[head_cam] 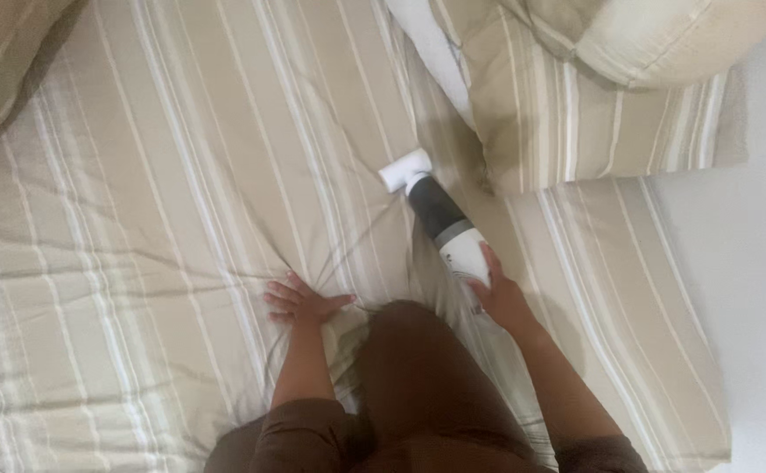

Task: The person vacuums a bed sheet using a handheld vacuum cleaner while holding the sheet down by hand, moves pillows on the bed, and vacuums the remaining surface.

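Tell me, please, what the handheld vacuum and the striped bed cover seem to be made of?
The handheld vacuum, held in the right hand, looks like hard plastic: smooth white shell, with a dark, maybe translucent middle section. The striped bed cover looks like soft matte woven cloth, perhaps cotton: it wrinkles around the left hand pressing it.

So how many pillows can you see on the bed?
2: one striped pillow near the handheld vacuum's head, one plain cream pillow at the top right. Others may be out of view.

Beige bedsheet (164, 175) bore white stripes; handheld vacuum (440, 219) on it was white with dark grey midsection.
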